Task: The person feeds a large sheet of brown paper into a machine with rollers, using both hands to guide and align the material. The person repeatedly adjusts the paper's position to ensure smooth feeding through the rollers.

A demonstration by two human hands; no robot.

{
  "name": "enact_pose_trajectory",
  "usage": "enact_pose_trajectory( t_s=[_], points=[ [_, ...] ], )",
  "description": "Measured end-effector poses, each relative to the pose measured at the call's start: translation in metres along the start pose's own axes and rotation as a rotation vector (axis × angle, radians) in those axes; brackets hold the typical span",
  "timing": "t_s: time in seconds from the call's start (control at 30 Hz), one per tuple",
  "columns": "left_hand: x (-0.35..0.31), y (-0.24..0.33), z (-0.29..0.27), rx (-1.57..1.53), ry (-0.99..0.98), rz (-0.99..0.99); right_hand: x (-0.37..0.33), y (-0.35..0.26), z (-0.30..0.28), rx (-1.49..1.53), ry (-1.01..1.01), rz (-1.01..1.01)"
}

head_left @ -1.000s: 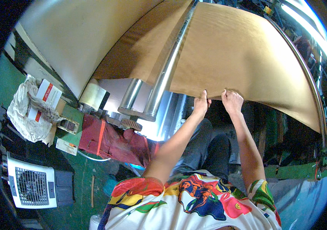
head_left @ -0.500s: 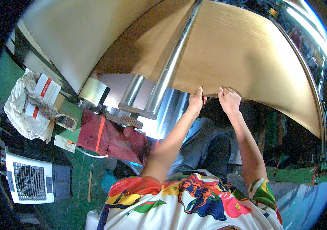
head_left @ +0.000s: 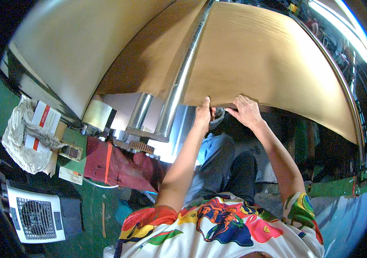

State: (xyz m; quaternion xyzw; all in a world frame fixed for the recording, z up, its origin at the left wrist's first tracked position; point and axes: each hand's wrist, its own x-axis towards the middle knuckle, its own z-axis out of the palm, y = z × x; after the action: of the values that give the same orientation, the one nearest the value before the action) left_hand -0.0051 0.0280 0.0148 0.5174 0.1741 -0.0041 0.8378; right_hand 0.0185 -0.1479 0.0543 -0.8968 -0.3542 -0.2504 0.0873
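Note:
A wide, curved golden-brown sheet (head_left: 239, 51) spans the upper view, its lower edge hanging in front of me. My left hand (head_left: 203, 114) pinches that edge with the thumb on top and the fingers curled underneath. A short way to the right, my right hand (head_left: 247, 112) is on the same edge, fingertips over the top and thumb below it. Crossing in front of the sheet is a long shiny metal roller (head_left: 183, 73), just left of my left hand. A shorter metal roller (head_left: 140, 112) lies beside its lower end.
Below the rollers are a brown gear (head_left: 141, 147) and a dark red cloth (head_left: 95, 161). A white rag (head_left: 22, 148) and a red-and-white box (head_left: 48, 118) sit on the green surface at left, above a white fan unit (head_left: 37, 215). A metal rod (head_left: 336, 73) borders the sheet's right side.
Both hands have shifted left along the sheet's edge. My right hand has gone from a closed fist to straighter fingers with the thumb out. The view has tilted slightly.

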Motion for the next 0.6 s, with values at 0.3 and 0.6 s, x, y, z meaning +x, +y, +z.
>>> enact_pose_trajectory(
  t_s=[0.3, 0.6],
  points=[
    [0.009, 0.002, -0.014, -0.082, 0.051, -0.089, -0.09, 0.112, -0.016, -0.355, 0.026, 0.129],
    [0.016, 0.002, -0.031, 0.01, 0.079, -0.018, -0.136, 0.143, -0.043, -0.299, 0.159, 0.543]
  ],
)
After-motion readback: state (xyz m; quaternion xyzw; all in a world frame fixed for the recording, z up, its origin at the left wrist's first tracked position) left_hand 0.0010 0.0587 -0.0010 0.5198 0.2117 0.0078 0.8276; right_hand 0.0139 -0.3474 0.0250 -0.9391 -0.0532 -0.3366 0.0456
